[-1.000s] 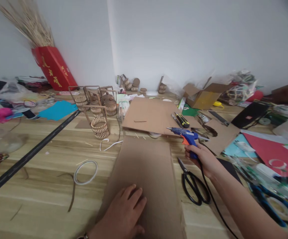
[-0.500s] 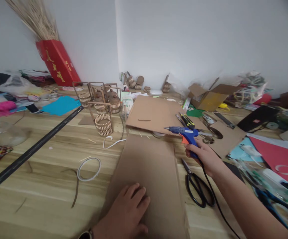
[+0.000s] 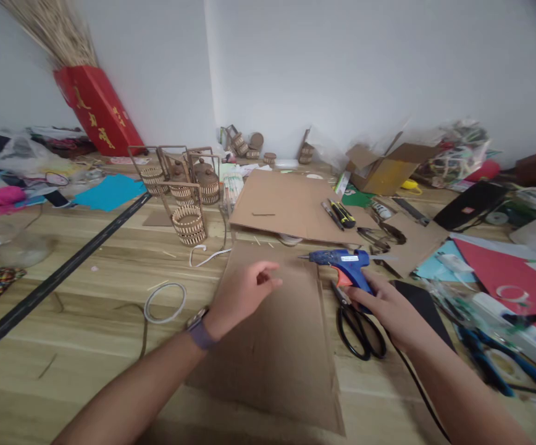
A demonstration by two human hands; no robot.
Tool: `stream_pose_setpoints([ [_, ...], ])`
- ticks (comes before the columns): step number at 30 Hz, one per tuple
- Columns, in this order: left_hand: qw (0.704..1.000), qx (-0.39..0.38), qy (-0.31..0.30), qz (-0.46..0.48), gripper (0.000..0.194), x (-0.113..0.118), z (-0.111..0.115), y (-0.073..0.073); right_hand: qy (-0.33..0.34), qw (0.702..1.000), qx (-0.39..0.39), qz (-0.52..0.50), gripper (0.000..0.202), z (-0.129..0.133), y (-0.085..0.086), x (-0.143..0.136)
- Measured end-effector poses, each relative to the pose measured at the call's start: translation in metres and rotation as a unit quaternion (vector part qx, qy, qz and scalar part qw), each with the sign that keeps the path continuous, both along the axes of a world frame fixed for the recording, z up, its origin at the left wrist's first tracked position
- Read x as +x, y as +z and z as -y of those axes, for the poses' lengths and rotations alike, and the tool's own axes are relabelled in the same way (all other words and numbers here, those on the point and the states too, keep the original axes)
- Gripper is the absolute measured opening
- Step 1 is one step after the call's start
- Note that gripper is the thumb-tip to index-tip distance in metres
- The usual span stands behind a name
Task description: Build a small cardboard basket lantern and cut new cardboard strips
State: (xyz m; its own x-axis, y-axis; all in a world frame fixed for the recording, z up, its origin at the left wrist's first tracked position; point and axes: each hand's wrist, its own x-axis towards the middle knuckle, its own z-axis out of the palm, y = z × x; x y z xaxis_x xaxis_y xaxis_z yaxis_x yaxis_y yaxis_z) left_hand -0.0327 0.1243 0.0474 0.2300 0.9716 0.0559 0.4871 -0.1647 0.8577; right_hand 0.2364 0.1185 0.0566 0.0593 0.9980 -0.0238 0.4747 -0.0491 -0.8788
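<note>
My right hand (image 3: 395, 312) is wrapped round the handle of a blue hot glue gun (image 3: 349, 261) with an orange trigger. The nozzle points left, over the near cardboard sheet (image 3: 281, 346). My left hand (image 3: 242, 293) hovers above that sheet, thumb and forefinger apart with nothing seen between them; its other fingers are partly hidden. Black-handled scissors (image 3: 359, 330) lie beneath the glue gun, beside the sheet. On the farther cardboard sheet (image 3: 281, 194) rest a thin brown strip (image 3: 263, 214) and a yellow-black utility knife (image 3: 344, 214).
Small handled baskets (image 3: 189, 225) stand left of the cardboard. A ring of white cord (image 3: 165, 303) lies on the wooden table. Pliers (image 3: 485, 358) and a white power strip (image 3: 522, 327) are at the right, and an open cardboard box (image 3: 393, 164) stands behind.
My left hand has lifted off the near cardboard and moved forward, its fingers curling. My right hand has lowered the glue gun towards me, over the scissors. The view has shifted slightly.
</note>
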Motion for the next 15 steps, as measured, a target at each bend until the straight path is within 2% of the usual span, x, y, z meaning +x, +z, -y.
stream_pose_setpoints([
  [3,1.000,-0.001,-0.015,0.013,0.044,0.020,-0.026,-0.001,0.017,1.000,0.000,0.025,0.026,0.006,-0.002,0.000],
  [7,0.999,0.003,-0.035,0.011,0.018,0.033,-0.039,-0.001,0.006,1.000,-0.003,0.025,0.026,0.010,-0.003,0.005],
  [11,1.000,0.008,-0.004,0.011,0.020,0.018,-0.037,-0.002,-0.041,0.999,0.010,0.028,0.027,0.009,-0.008,0.020],
  [15,1.000,-0.004,0.023,0.010,0.022,-0.003,-0.027,-0.004,-0.073,0.995,0.020,0.060,0.026,0.003,-0.023,0.042],
])
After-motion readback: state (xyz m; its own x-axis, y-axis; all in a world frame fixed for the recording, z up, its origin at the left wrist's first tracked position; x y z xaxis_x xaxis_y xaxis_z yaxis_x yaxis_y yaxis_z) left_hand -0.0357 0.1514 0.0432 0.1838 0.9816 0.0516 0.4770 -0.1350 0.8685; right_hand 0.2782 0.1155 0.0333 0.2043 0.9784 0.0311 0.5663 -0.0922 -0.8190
